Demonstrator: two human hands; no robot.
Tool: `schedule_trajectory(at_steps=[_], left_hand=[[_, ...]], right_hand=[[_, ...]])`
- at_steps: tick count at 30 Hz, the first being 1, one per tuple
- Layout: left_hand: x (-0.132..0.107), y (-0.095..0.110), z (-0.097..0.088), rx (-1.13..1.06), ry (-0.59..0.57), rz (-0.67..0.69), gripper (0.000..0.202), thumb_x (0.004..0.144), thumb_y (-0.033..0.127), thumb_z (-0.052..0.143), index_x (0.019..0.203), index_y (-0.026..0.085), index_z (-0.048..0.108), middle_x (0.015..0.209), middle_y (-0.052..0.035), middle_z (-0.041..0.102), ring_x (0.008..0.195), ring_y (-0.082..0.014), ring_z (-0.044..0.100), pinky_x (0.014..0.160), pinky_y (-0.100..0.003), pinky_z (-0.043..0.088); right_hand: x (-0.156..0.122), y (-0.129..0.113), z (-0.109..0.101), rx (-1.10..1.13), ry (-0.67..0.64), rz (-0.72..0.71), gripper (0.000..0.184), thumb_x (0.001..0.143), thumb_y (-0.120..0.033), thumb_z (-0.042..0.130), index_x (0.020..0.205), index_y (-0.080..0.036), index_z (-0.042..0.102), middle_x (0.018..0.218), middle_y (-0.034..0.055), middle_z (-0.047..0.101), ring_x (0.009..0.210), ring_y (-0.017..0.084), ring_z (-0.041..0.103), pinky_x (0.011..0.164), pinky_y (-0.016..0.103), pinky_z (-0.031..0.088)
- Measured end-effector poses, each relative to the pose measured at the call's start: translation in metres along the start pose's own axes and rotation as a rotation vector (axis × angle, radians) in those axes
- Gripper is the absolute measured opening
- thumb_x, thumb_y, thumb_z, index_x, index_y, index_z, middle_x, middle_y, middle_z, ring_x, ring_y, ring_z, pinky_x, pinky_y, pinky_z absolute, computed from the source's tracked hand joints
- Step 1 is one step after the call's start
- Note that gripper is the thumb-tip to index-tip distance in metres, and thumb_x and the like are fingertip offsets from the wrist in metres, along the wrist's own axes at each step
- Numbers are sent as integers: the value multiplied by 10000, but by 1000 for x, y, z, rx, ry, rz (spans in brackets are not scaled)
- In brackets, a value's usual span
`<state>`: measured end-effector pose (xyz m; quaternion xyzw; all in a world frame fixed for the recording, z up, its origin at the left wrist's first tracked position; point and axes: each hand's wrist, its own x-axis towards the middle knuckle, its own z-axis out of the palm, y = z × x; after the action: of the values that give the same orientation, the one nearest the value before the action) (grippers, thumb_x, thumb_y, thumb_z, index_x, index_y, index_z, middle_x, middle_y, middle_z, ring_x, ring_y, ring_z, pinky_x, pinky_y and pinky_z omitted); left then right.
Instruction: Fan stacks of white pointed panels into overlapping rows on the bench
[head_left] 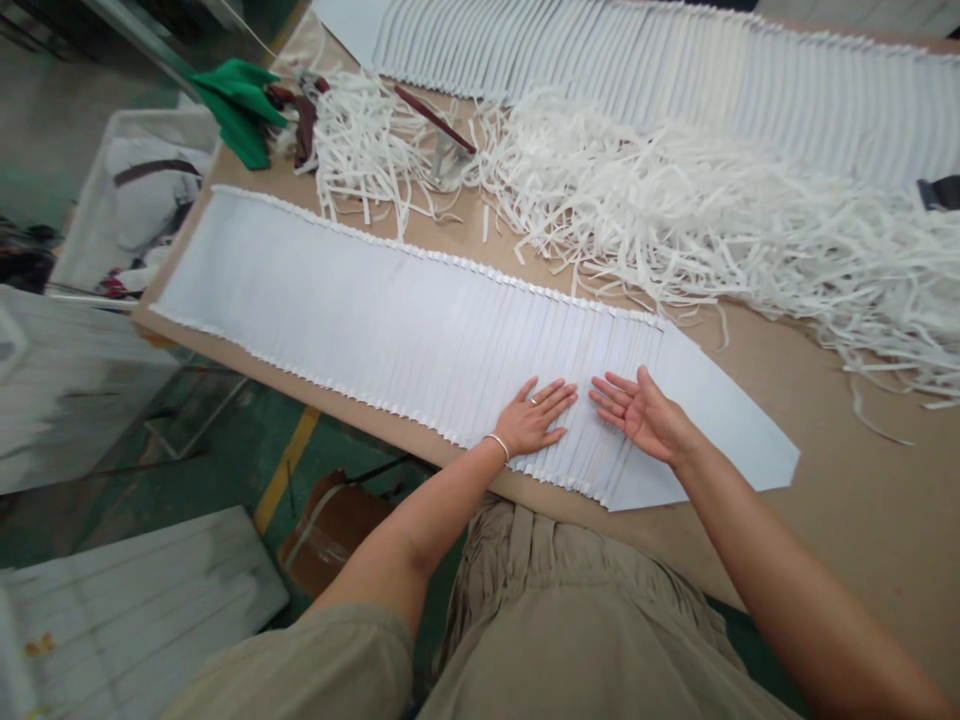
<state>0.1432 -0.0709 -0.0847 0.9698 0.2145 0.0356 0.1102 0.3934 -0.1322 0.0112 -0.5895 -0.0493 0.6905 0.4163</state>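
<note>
Left hand: the left hand (534,420) lies flat, palm down, fingers spread and straight, pressing on the row of overlapped white pieces (390,330); it grips nothing. A ring shows on one finger and a thin bracelet (497,445) circles the wrist.

Right hand: the right hand (637,410) is open, palm turned up and toward the left hand, fingers loosely extended; it holds nothing. Its edge rests on the same row, near the row's right end.

Row of white pieces: a long band of narrow pieces laid one over another like shingles, running from the far left of the brown table (862,480) to just under both hands. The hands sit side by side at its near edge, fingertips close but apart.

Pointed end piece: one pointed white piece (735,430) juts out to the right of the right hand, lying under that wrist.

Beyond the hands: a loose heap of white strips (675,220) sprawls across the table, well apart from the hands; a second pleated white row (675,60) lines the far edge.

Far left corner: a green cloth (240,105) sits at the table's corner.
</note>
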Motion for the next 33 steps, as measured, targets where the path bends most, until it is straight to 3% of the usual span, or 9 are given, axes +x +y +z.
schedule_trajectory(at_steps=[4, 6, 8, 11, 13, 15, 20, 33], left_hand=[[1, 3, -3, -4, 1, 3, 656, 1019, 507, 358, 1605, 233, 247, 1691, -1, 245, 1582, -190, 164, 1300, -522, 115], [4, 10, -4, -5, 11, -15, 649, 1025, 498, 351, 1601, 213, 261, 1689, -17, 250, 1582, -200, 166, 1298, -539, 108], [10, 20, -4, -1, 26, -25, 643, 1030, 482, 346, 1601, 199, 261, 1690, -32, 246, 1586, -207, 152, 1295, -547, 112], [20, 34, -1, 12, 32, -12, 632, 1033, 457, 351, 1609, 221, 240, 1695, -16, 228, 1590, -205, 130, 1291, -536, 144], [25, 39, 3, 22, 28, -15, 624, 1033, 455, 350, 1609, 243, 238, 1696, 5, 223, 1589, -199, 127, 1292, -530, 158], [26, 40, 5, 32, 29, -21, 620, 1034, 460, 343, 1608, 249, 241, 1697, 17, 216, 1589, -189, 120, 1293, -524, 164], [24, 38, 6, 36, 39, -18, 627, 1034, 480, 333, 1607, 243, 241, 1699, 24, 200, 1591, -176, 107, 1295, -523, 170], [24, 38, 7, -1, 49, -29, 626, 1035, 459, 333, 1611, 239, 226, 1700, 32, 191, 1590, -174, 110, 1304, -514, 129]], right_hand=[[-4, 5, -8, -74, 86, -73, 474, 1007, -588, 352, 1150, -226, 623, 1398, 145, 647, 1199, 238, 682, 1134, 495, 475], [-7, 6, -10, -260, 142, -270, 461, 986, -586, 429, 1182, -221, 630, 1286, 144, 714, 1161, 262, 697, 1122, 532, 476], [-8, 7, -12, -620, 232, -552, 469, 970, -573, 482, 1231, -217, 640, 1280, 140, 717, 1234, 288, 647, 1150, 562, 432], [-1, 13, -18, -1296, 271, -811, 585, 973, -544, 477, 1441, -196, 527, 1548, 142, 503, 1499, 337, 356, 1224, 640, 257], [7, 22, -25, -1626, 219, -810, 721, 970, -546, 469, 1579, -191, 319, 1652, 118, 330, 1562, 342, 193, 1226, 691, 176], [15, 32, -33, -1806, 193, -770, 829, 959, -583, 469, 1625, -208, 147, 1678, 92, 260, 1573, 330, 153, 1222, 704, 160], [21, 42, -47, -1901, 224, -758, 899, 953, -647, 434, 1628, -240, 1, 1696, 54, 204, 1580, 304, 124, 1219, 687, 178], [16, 35, -50, -1912, 168, -729, 911, 944, -640, 466, 1630, -238, 20, 1694, 72, 216, 1576, 317, 139, 1215, 695, 177]])
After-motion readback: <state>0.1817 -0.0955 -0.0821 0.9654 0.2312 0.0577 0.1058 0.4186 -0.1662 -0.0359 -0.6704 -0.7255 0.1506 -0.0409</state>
